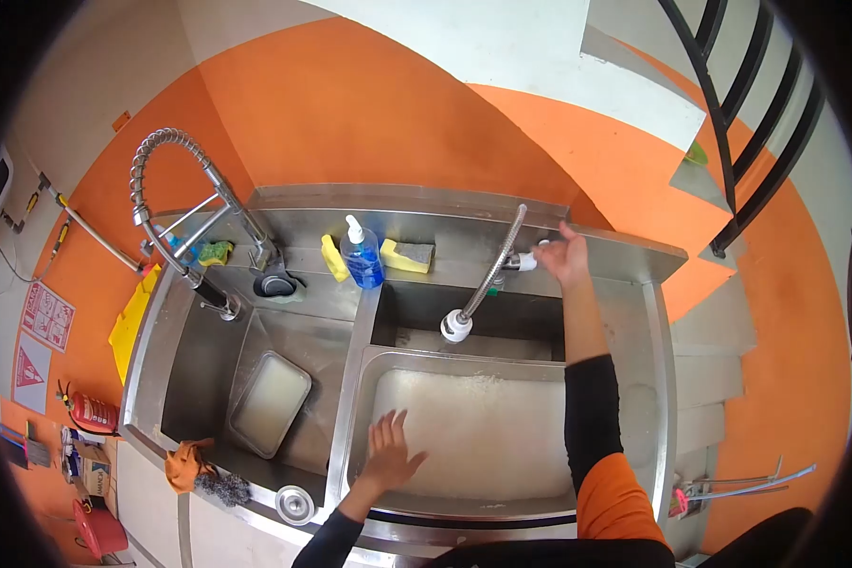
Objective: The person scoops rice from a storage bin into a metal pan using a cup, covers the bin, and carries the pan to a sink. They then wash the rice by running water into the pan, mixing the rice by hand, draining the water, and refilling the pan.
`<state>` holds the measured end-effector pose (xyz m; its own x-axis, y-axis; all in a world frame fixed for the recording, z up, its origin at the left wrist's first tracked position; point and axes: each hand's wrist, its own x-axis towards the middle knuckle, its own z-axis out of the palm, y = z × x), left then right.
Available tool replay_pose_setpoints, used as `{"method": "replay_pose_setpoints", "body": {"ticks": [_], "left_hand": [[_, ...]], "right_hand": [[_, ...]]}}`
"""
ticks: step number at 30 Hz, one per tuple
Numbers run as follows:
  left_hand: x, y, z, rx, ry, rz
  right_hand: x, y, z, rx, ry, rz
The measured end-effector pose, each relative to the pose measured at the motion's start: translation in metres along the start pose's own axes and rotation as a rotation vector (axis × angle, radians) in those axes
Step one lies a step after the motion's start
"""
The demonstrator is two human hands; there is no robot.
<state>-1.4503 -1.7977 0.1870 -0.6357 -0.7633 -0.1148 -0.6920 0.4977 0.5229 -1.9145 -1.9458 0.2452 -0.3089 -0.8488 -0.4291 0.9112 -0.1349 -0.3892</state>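
Observation:
My left hand (391, 456) is open, its fingers spread over the near left part of a large metal pan (362, 417). Cloudy whitish water (473, 431) fills the pan, with some pale grains near its far edge. My right hand (565, 257) reaches past the pan to the tap (521, 262) on the sink's back ledge. Its fingers are apart, with the fingertips at the tap's white end; whether they touch it is unclear. From the tap a flexible metal spout (498, 260) ends in a white nozzle (456, 327) above the narrow rear basin.
In the left basin sits a smaller tray (272, 402) of cloudy liquid, under a spring-neck faucet (222, 199). A blue soap bottle (362, 257) and yellow sponge (407, 257) stand behind. An orange cloth (187, 466), scourer (222, 488) and strainer (294, 505) lie on the front edge.

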Motion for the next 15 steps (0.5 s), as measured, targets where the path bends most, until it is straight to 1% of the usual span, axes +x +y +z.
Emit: {"method": "replay_pose_setpoints", "body": {"ticks": [1,3,4,5,6,7,8,9,10,11,12,14,15], "left_hand": [[-0.014,-0.001,-0.003,-0.013,-0.055,-0.037],[-0.029,-0.009,0.000,0.029,-0.118,0.006],[-0.032,-0.009,0.001,0.048,-0.148,0.034],[-0.032,-0.006,0.001,-0.025,-0.120,0.065],[-0.024,-0.003,-0.002,-0.097,-0.083,0.098],[-0.013,0.002,-0.005,-0.170,-0.042,0.132],[-0.001,0.007,-0.010,-0.158,-0.003,0.172],[0.016,0.014,-0.015,-0.147,0.037,0.214],[0.028,0.020,-0.020,-0.137,0.071,0.255],[0.044,0.022,-0.021,-0.108,0.093,0.309],[0.064,0.023,-0.016,-0.080,0.118,0.363],[0.092,0.026,-0.004,0.016,0.160,0.466],[0.105,0.029,0.003,0.085,0.185,0.516]], "right_hand": [[-0.010,0.007,0.007,-0.005,-0.020,-0.047],[-0.040,0.025,0.016,-0.013,-0.043,-0.146],[-0.066,0.036,0.011,-0.219,-0.108,-0.194],[-0.099,0.051,-0.004,-0.427,-0.170,-0.240],[-0.131,0.064,-0.021,-0.492,-0.192,-0.132],[-0.168,0.077,-0.031,-0.644,-0.152,-0.077],[-0.196,0.088,-0.073,-0.911,-0.117,0.031],[-0.234,0.092,-0.105,-1.157,-0.373,0.133],[-0.275,0.100,-0.115,-1.247,-0.465,0.304],[-0.315,0.114,-0.119,-1.483,-0.217,0.482],[-0.344,0.129,-0.152,-1.801,-0.163,0.398],[-0.386,0.146,-0.154,-1.955,0.044,0.560],[-0.403,0.158,-0.167,-1.547,0.149,0.622]]}}
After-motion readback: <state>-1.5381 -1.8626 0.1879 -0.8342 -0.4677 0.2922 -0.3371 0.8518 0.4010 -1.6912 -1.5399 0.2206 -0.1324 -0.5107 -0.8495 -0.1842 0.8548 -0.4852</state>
